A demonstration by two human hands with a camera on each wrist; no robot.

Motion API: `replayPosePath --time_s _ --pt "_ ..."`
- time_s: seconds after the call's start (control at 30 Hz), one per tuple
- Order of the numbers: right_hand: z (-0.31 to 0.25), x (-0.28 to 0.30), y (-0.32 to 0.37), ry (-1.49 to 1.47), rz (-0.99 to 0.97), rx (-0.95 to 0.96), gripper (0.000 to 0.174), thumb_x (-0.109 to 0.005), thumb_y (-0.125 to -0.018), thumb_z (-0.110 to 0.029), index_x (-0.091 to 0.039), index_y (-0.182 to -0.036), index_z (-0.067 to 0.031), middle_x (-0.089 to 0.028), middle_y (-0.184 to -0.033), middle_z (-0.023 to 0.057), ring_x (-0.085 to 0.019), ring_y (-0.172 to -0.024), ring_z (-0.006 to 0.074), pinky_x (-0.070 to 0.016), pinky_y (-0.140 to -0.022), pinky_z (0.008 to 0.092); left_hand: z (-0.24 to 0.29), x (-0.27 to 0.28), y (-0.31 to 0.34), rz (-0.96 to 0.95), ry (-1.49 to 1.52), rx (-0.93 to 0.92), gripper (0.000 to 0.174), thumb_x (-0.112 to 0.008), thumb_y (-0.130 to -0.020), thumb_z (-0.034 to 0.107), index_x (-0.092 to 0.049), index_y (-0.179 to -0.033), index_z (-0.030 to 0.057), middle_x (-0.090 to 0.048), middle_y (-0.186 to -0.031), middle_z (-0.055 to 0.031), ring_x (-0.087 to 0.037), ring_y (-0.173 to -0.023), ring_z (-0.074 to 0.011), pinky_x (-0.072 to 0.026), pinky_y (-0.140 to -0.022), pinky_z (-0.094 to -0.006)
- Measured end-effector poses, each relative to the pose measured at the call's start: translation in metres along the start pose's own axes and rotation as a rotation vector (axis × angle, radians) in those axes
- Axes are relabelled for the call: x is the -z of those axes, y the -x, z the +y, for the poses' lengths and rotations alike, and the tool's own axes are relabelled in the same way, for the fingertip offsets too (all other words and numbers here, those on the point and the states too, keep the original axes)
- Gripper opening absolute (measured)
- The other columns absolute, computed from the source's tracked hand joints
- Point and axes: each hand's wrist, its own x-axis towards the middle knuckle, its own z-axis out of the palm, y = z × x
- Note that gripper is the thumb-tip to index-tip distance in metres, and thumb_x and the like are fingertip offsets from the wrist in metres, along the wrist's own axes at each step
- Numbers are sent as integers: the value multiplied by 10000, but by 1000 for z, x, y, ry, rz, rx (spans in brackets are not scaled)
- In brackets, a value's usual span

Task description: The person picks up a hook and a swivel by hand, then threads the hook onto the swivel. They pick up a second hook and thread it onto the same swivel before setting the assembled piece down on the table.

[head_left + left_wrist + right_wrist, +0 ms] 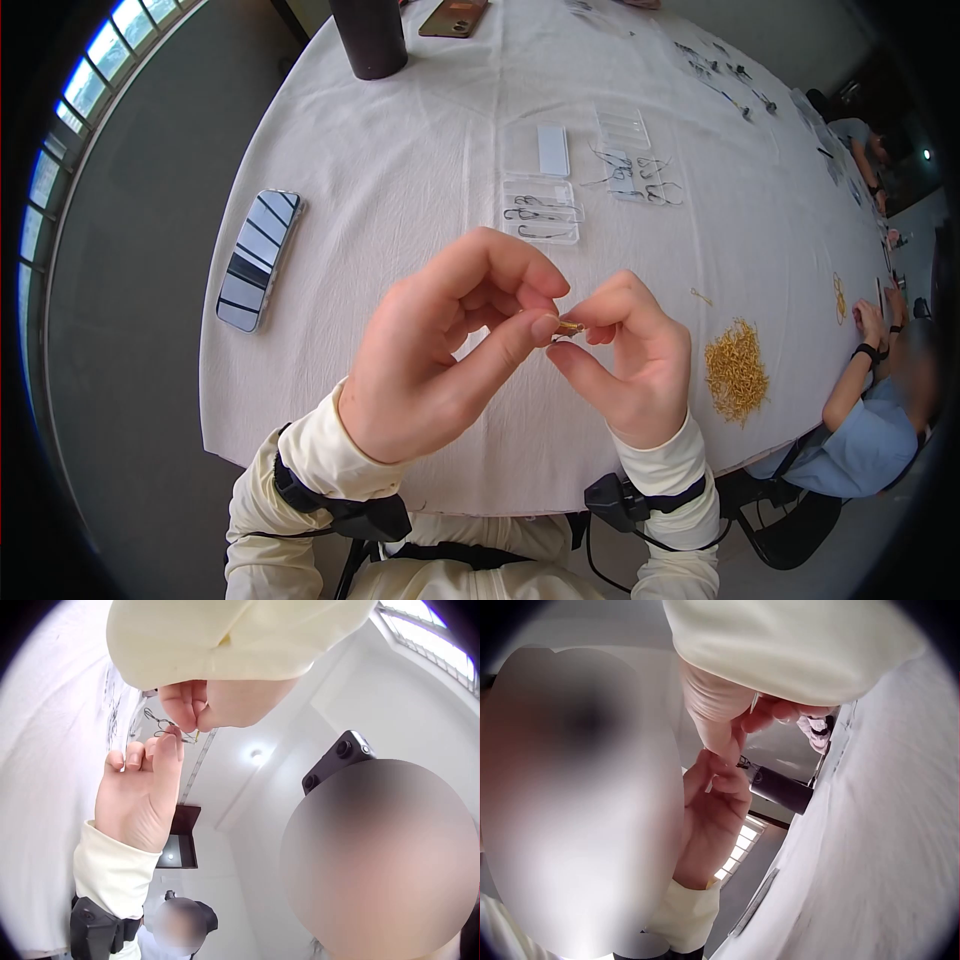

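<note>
Both hands meet over the near part of the table, fingertips close together. The left hand (440, 350) pinches a small gold metal piece (197, 736) between thumb and forefinger. Thumb and forefinger of the right hand (635, 355) pinch a dark wire fishing hook (157, 718), whose curved end juts past the fingertips in the left wrist view. In the head view the fingers hide most of both pieces. To the right of the right hand lies a heap of small gold metal pieces (737, 372), with one loose gold piece (701, 296) above it.
Beyond the hands lie an open clear box (540, 238) of dark hooks and a second clear box (622, 115) with hooks. A phone (258, 260) is at left; a dark cup (370, 40) and another phone (453, 17) stand farther back. Another person (850, 440) sits at right.
</note>
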Motion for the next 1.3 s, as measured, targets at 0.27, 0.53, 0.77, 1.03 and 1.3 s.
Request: replayPosePath --time_s 0.27,0.53,0.77,1.03,1.3 --pt "-1 1 2 -87 -3 -68 162 -751 -776 22 -702 -915 -46 -606 -860 19 -503 -760 103 -412 -691 260 -1 0 0 37 5 -9 169 -637 -939 7 -566 -1092 -12 -586 -980 -38 -601 -857 -98 -493 -730 -234" --pt "0 3 1 -178 -35 -96 94 -714 -809 4 -667 -882 -31 -603 -860 19 -508 -774 98 -407 -701 255 -3 0 0 1 -21 2 170 -633 -938 -1 -565 -1094 -14 -578 -999 -36 -594 -871 -94 -491 -733 -233" --pt "-2 10 0 -511 -87 -302 91 -647 -892 -88 -632 -906 1 -587 -876 4 -512 -810 74 -410 -744 229 -5 -1 0 2 -130 -33 181 -626 -925 -41 -562 -1093 -27 -578 -1010 -48 -597 -888 -106 -502 -777 -242" --pt "12 10 3 -735 -86 -437 158 -617 -908 -148 -648 -972 -7 -616 -908 11 -514 -854 76 -404 -800 240 -5 -3 0 -6 -201 -74 187 -630 -907 -70 -574 -1083 -37 -600 -1016 -64 -608 -910 -119 -509 -818 -256" --pt "8 8 2 -831 -92 -459 149 -618 -936 -117 -650 -1012 7 -636 -937 18 -522 -868 78 -405 -810 240 -2 -1 -1 -36 -408 56 80 -675 -913 6 -665 -986 -25 -652 -941 -60 -629 -808 -92 -505 -720 -226"
